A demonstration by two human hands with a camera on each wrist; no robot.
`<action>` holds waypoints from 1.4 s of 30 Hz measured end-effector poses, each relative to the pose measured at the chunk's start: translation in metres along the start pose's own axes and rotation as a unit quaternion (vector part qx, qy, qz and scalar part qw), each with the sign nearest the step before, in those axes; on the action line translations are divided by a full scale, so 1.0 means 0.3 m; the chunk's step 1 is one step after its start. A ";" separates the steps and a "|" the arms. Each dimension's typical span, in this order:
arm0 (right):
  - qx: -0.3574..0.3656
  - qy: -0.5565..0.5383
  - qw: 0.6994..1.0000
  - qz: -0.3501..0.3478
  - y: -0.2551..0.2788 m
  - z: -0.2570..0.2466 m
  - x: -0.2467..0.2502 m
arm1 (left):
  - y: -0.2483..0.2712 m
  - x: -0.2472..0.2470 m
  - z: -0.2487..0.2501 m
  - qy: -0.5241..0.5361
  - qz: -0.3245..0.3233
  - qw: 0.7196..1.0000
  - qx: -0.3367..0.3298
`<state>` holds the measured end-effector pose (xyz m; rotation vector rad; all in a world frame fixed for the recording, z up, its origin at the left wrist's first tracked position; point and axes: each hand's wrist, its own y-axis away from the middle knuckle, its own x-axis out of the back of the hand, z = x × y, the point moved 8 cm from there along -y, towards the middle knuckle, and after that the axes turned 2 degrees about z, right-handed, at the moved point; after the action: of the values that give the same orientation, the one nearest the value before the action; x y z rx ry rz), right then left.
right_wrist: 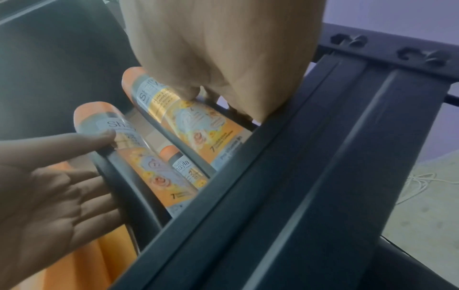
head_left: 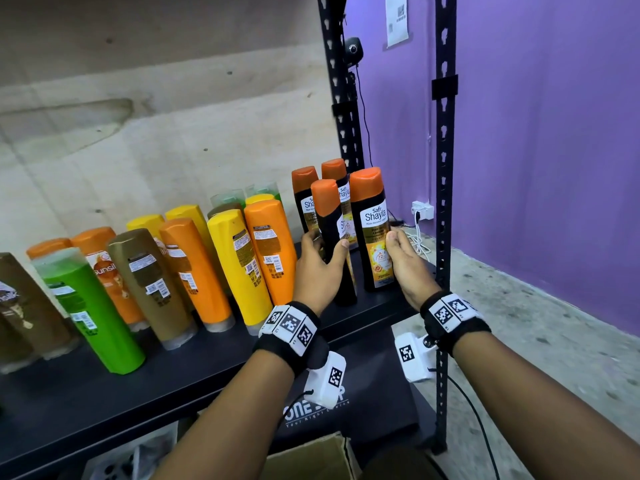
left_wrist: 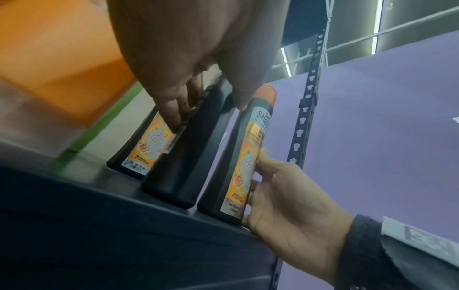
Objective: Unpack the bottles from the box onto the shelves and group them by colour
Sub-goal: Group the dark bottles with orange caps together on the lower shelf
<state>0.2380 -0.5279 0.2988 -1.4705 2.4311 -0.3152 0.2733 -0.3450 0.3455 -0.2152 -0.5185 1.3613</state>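
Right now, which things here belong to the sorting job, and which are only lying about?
Belong to the job:
- black bottles with orange caps, held by left hand and right hand
- orange, yellow, green and brown bottles
- shelf
- cardboard box

Just lying about:
- webcam
- paper sheet
- wall socket and white cable

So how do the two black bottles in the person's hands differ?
The left bottle shows its plain dark side, while the right bottle faces its label forward. The left bottle stands nearer the shelf edge; the right bottle sits further back. Both stand upright, black with orange caps.
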 end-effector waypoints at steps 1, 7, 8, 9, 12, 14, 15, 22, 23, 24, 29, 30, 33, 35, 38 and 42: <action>-0.001 0.004 1.000 -0.003 0.000 0.002 -0.001 | 0.000 -0.003 -0.007 0.009 -0.007 1.000 0.004; 0.000 0.038 0.999 -0.010 0.000 0.009 0.004 | 0.004 -0.007 -0.019 0.009 -0.036 0.999 -0.007; 0.002 0.045 0.999 -0.009 0.002 0.009 0.006 | 0.003 -0.006 -0.017 0.017 -0.038 0.999 -0.008; 0.004 0.050 0.999 -0.008 0.004 0.007 0.006 | 0.002 -0.006 -0.017 0.032 -0.044 0.998 -0.009; 0.006 0.050 0.999 -0.011 0.013 -0.004 0.001 | 0.006 -0.003 -0.025 0.071 -0.054 0.996 0.002; 0.002 0.056 0.998 -0.016 0.019 -0.009 -0.003 | 0.008 -0.005 -0.030 0.080 -0.051 0.995 0.007; -0.002 0.064 0.998 -0.021 0.022 -0.008 -0.006 | 0.008 -0.006 -0.033 0.084 -0.047 0.995 0.011; 0.000 0.077 0.996 -0.037 0.030 -0.032 -0.018 | 0.029 -0.001 -0.016 0.054 -0.019 0.998 0.025; 0.008 0.090 0.995 -0.046 0.030 -0.042 -0.021 | 0.032 0.001 -0.009 0.041 -0.016 0.999 0.024; 0.021 0.113 0.992 -0.053 0.030 -0.056 -0.023 | 0.036 0.004 0.002 0.020 -0.014 1.000 0.017; 0.061 0.241 0.967 -0.064 0.005 -0.133 -0.018 | 0.053 0.011 0.085 -0.100 -0.002 0.994 -0.043; 0.060 0.257 0.962 -0.067 -0.001 -0.143 -0.016 | 0.055 0.010 0.096 -0.117 -0.002 0.992 -0.048; 0.059 0.285 0.954 -0.072 -0.010 -0.164 -0.018 | 0.051 0.002 0.106 -0.174 -0.009 0.984 -0.038; 0.062 0.293 0.951 -0.079 -0.018 -0.172 -0.025 | 0.050 -0.002 0.104 -0.195 -0.004 0.980 -0.028; 0.054 0.309 0.946 -0.082 -0.041 -0.168 -0.035 | 0.040 -0.011 0.099 -0.197 0.010 0.980 -0.014; 0.047 0.316 0.944 -0.080 -0.074 -0.151 -0.056 | 0.008 -0.021 0.082 -0.186 0.027 0.982 0.016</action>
<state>0.2481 -0.5213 0.3507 -1.7237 2.6994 -1.0703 0.2588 -0.3541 0.3643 0.0559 -0.8052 1.4702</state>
